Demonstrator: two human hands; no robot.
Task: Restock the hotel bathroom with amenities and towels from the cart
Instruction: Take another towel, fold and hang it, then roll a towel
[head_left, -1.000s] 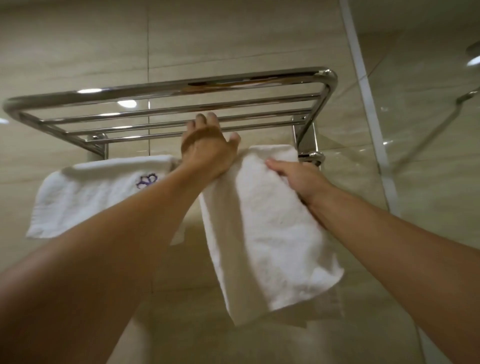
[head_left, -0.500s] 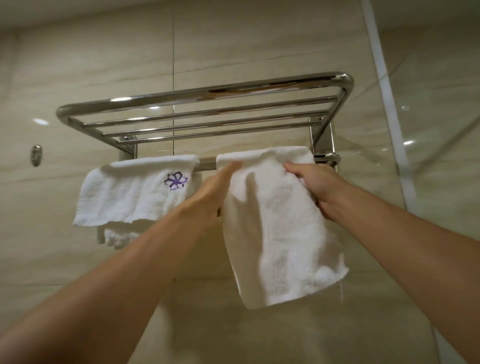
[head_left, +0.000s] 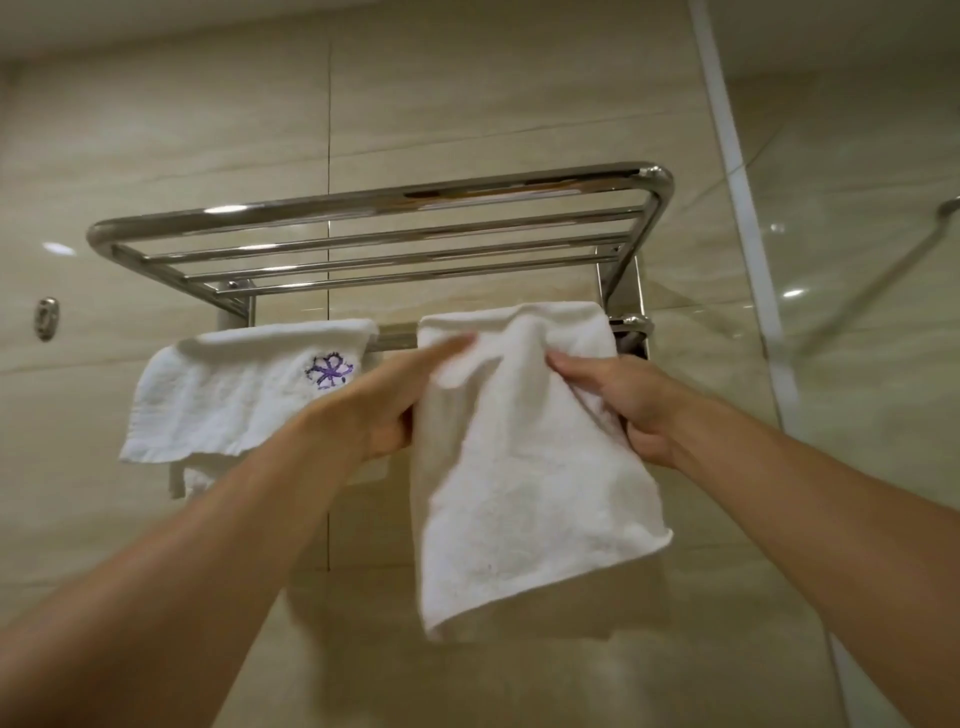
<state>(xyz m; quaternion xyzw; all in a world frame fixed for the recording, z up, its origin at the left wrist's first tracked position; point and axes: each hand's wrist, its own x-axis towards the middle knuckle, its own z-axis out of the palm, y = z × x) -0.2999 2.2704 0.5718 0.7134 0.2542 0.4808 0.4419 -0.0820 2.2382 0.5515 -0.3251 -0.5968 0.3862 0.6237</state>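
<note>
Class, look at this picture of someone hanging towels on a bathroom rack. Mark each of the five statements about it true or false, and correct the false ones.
1. Two white towels hang on the lower bar of the chrome rack. True.
2. The purple flower emblem is on the right towel. False: it is on the left towel.
3. Both hands hold the right towel. True: the left hand grips its left edge and the right hand its right edge.
4. A folded towel lies on the rack's top shelf. False: no towel shows on its bars.
5. The two towels overlap. False: a bare stretch of bar shows between them.
</note>
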